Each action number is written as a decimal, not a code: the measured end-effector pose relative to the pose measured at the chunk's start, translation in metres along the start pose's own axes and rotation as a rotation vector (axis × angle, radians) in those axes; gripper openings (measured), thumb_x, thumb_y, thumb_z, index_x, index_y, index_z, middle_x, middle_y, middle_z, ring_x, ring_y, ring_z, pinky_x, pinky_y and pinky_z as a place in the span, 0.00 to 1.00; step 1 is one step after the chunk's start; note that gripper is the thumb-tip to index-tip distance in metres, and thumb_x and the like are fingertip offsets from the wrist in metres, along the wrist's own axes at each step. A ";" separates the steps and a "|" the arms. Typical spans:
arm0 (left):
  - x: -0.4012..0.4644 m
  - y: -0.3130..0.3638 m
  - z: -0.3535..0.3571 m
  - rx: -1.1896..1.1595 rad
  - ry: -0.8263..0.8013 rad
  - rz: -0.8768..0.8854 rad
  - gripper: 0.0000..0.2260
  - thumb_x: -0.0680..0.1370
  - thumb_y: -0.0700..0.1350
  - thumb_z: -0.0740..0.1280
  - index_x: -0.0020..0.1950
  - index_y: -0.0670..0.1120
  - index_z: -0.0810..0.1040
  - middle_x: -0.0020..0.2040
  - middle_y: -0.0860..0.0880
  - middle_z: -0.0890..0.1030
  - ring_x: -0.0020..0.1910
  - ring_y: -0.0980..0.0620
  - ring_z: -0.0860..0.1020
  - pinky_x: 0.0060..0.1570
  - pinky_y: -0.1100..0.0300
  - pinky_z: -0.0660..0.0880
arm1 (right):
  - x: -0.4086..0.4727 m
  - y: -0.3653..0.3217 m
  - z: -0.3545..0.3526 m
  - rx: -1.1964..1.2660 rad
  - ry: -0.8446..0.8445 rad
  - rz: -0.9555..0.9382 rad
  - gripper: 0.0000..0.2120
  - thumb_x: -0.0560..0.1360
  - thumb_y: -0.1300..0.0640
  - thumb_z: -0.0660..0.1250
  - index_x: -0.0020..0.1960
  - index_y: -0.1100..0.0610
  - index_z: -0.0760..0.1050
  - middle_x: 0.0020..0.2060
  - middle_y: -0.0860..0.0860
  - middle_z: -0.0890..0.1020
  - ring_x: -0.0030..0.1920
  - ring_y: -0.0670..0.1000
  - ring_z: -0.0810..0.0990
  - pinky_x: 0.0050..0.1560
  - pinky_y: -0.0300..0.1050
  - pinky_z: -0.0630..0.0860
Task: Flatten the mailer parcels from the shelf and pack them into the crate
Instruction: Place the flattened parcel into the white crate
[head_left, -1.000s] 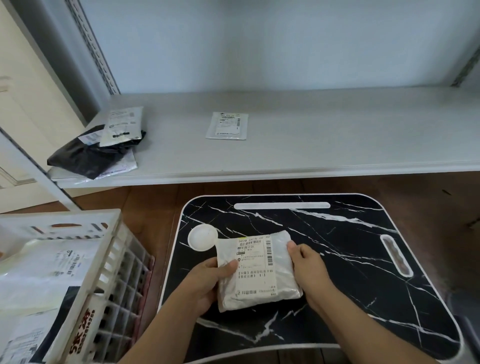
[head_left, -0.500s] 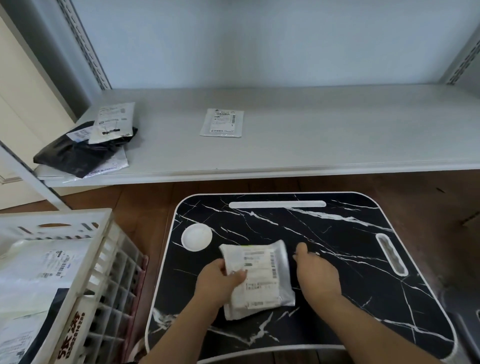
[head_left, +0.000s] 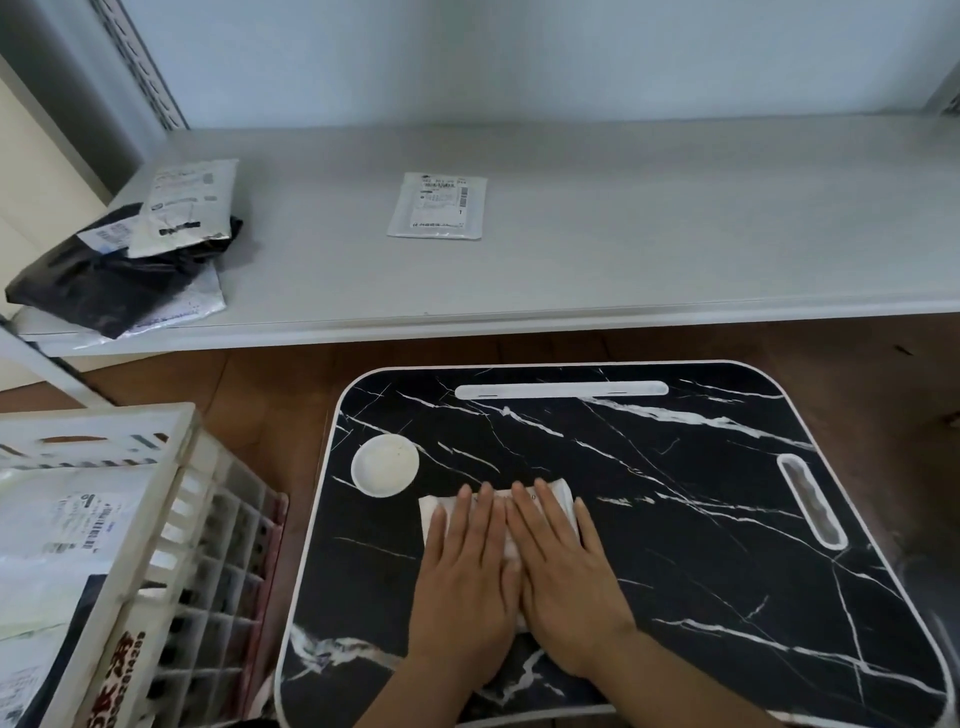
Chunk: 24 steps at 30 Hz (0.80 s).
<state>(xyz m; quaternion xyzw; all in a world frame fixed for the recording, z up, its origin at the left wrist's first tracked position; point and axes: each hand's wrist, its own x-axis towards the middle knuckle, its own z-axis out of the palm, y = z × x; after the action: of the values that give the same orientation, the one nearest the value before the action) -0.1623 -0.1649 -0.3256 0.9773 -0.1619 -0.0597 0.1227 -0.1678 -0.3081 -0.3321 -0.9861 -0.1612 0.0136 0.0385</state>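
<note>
Head view. Left hand (head_left: 465, 582) and right hand (head_left: 563, 577) lie side by side, palms down, fingers straight and close together, pressing flat on a white mailer parcel (head_left: 563, 498). The parcel rests on the black marble-pattern bench (head_left: 675, 519), left of centre; the hands cover most of it, only its far edge and corners showing. A round white recess (head_left: 385, 465) sits in the bench just beyond the left hand's fingertips, near the parcel's far-left corner.

Beyond the bench, the grey shelf (head_left: 623, 234) carries one flat white mailer (head_left: 437, 206) lying alone, well apart from a pile at the shelf's left end: a black mailer (head_left: 104, 280) with a white mailer (head_left: 187, 208) on top.

Left of the bench stands the white lattice crate (head_left: 156, 545), with pale mailers (head_left: 62, 519) lying inside.
</note>
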 end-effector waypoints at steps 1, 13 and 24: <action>0.001 -0.001 0.004 0.007 0.026 0.003 0.26 0.83 0.53 0.41 0.75 0.41 0.62 0.76 0.43 0.62 0.76 0.45 0.60 0.69 0.47 0.57 | 0.000 0.001 0.003 0.008 -0.004 0.008 0.29 0.77 0.48 0.53 0.76 0.59 0.59 0.76 0.54 0.60 0.76 0.56 0.58 0.68 0.59 0.57; 0.005 -0.003 0.013 0.010 0.028 0.006 0.27 0.82 0.53 0.42 0.76 0.41 0.61 0.77 0.44 0.59 0.77 0.46 0.57 0.70 0.47 0.56 | 0.004 0.001 0.009 0.087 -0.026 0.014 0.29 0.79 0.49 0.51 0.78 0.58 0.55 0.78 0.53 0.54 0.77 0.55 0.52 0.70 0.60 0.54; 0.005 -0.006 0.014 0.046 -0.034 -0.014 0.27 0.83 0.56 0.41 0.77 0.44 0.58 0.77 0.47 0.60 0.77 0.44 0.56 0.68 0.41 0.54 | 0.005 0.006 0.005 0.118 -0.139 0.029 0.28 0.79 0.47 0.50 0.77 0.55 0.57 0.78 0.50 0.54 0.77 0.53 0.50 0.69 0.58 0.49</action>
<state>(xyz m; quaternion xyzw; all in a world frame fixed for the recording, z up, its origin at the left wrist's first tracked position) -0.1576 -0.1639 -0.3411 0.9798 -0.1586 -0.0733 0.0970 -0.1619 -0.3114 -0.3381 -0.9810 -0.1482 0.0920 0.0851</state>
